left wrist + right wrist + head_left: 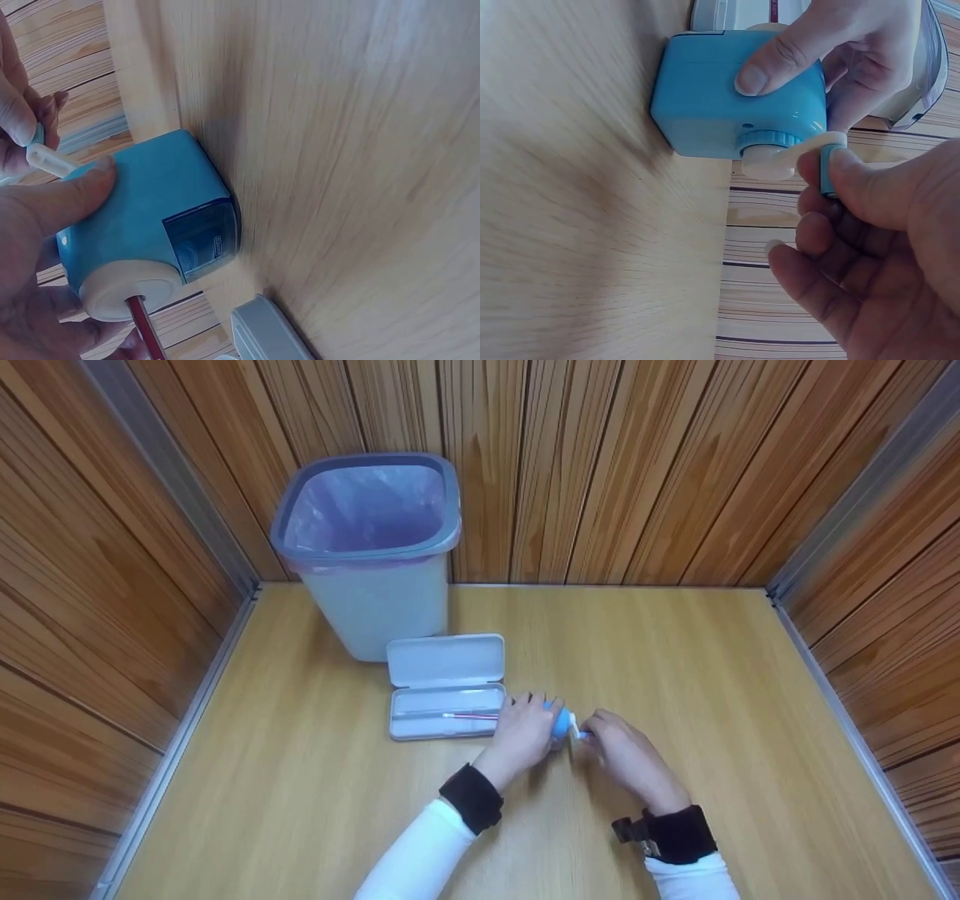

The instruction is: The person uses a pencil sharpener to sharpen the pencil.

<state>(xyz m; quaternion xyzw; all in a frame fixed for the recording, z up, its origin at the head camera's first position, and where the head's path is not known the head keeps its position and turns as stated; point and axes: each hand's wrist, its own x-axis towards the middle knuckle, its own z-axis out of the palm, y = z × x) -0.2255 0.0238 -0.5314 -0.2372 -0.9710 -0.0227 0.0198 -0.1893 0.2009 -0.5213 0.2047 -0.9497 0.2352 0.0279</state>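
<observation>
A blue crank pencil sharpener (150, 202) stands on the table, with a clear dark-blue shavings drawer (202, 240) low on its side. My left hand (525, 731) grips its body, thumb on one face and fingers round the other side. A dark red pencil (146, 330) sticks out of the sharpener's pale round front. On the opposite side, my right hand (622, 750) pinches the blue knob (827, 171) of the white crank handle (802, 152) between thumb and forefinger. The pencil's inserted tip is hidden inside the sharpener.
An open grey-white pencil case (446, 660) lies left of the sharpener, with the pencil reaching over its tray. Behind it stands a light bin (382, 600) with a grey rim and plastic liner. Wooden plank walls (570, 472) enclose the table (300, 810) at the back and sides.
</observation>
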